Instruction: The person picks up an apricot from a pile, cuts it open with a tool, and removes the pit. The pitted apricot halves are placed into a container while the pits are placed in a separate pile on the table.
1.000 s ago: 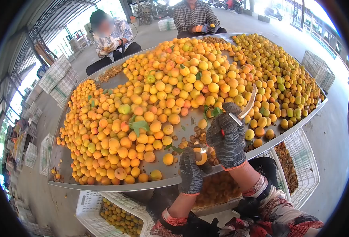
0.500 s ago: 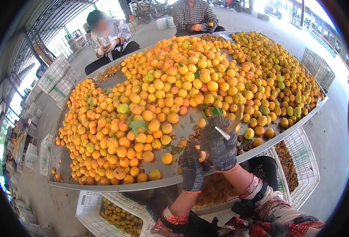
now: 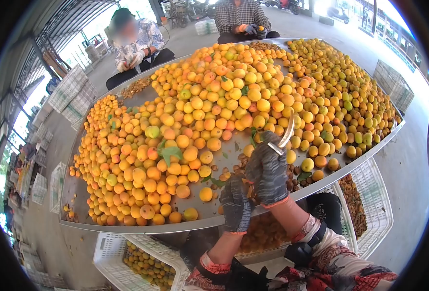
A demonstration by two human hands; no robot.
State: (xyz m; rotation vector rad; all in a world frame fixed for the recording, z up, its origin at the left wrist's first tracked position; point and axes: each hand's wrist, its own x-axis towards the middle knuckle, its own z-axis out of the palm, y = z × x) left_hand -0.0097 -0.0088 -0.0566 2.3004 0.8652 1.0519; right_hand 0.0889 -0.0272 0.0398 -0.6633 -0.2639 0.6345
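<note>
My right hand (image 3: pixel 267 172), in a dark grey knit glove, is closed around a small knife with a curved metal blade (image 3: pixel 287 132). The blade points up and away from me. Close beside it on the left, my gloved left hand (image 3: pixel 236 203) is curled with its fingers together. What it holds is mostly hidden; a bit of orange shows between the two hands. Both hands are over the near edge of the metal table (image 3: pixel 214 222). Beyond them lies a big heap of apricots (image 3: pixel 200 111), with green leaves (image 3: pixel 169 153) and brown pits (image 3: pixel 292 177) around.
White crates stand below the table edge: one with apricots (image 3: pixel 149 266), one with brown pits (image 3: pixel 352 203). Halved orange fruit (image 3: pixel 265 233) lies in a container under my hands. Two people (image 3: pixel 134 43) (image 3: pixel 241 22) sit across the table. Stacked crates (image 3: pixel 73 94) stand left.
My right hand has turned, so the blade shows brighter and more upright. The orange piece seen between my hands is now more hidden. My left hand has barely moved.
</note>
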